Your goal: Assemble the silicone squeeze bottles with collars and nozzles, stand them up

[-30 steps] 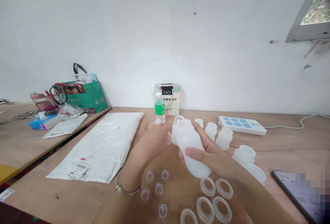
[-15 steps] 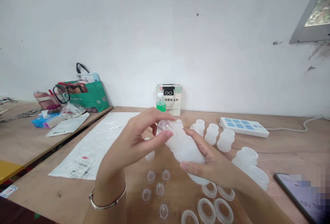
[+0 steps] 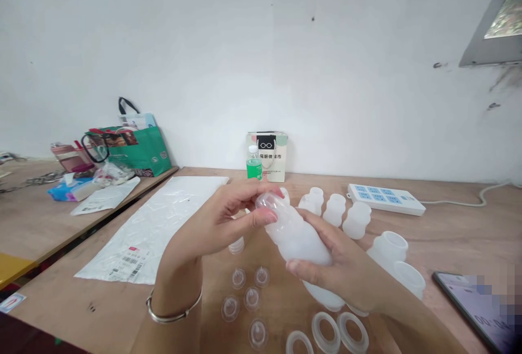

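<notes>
Centre frame: right hand [image 3: 346,272] grips translucent bottle [image 3: 299,245] tilted; left hand [image 3: 220,223], since a second ago, risen from table [image 3: 448,234], fingertips now pinching clear cap [image 3: 267,202] onto neck.

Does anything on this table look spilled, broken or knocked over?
Nothing spilled or broken. Only one bottle lies on its side at the right, beside the upright ones; the clear caps and rings sit loose on the table.
</notes>
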### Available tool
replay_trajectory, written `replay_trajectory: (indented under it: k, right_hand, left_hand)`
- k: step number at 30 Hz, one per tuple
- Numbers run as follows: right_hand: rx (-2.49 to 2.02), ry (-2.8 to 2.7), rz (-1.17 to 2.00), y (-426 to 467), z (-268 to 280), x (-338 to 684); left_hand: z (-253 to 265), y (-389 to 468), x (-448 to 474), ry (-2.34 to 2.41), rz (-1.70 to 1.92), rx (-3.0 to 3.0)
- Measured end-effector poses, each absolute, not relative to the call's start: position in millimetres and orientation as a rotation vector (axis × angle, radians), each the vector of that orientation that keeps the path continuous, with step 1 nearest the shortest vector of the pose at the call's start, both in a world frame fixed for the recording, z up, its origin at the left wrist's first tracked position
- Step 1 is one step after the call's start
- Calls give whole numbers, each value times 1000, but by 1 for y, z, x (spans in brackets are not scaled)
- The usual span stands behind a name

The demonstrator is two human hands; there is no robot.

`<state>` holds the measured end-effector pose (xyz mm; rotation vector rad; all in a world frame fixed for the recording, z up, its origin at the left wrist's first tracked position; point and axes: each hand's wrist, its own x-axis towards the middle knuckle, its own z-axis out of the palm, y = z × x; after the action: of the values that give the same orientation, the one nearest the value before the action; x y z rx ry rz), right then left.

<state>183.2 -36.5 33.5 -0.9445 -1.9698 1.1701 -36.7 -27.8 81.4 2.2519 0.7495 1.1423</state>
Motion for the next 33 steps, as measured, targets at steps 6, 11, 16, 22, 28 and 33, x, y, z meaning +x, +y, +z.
replay_trajectory:
  k: [6,11,16,22,28,33]
  right_hand:
    - [-940,-1936,1186,-38,35,175]
    - [-914,-1936,1240,-34,28,167]
    - [-1071,-1962,1072,-21,20,177]
    - [-1133,-1814,846,-9,24,191]
    - [-1099,-1845,750,-13,30,192]
    - [-1086,-1856,727,-15,33,192]
  left_hand:
    - [80,-31,-29,919,1078,2287]
    - [78,-34,-26,1111,939,2390]
    - [79,-33,-34,1362,699,2470]
    - [57,-5,-22,1820,110,2495]
    - [29,32,-4,1901,-60,2476]
    - [27,36,-6,1935,-70,2471]
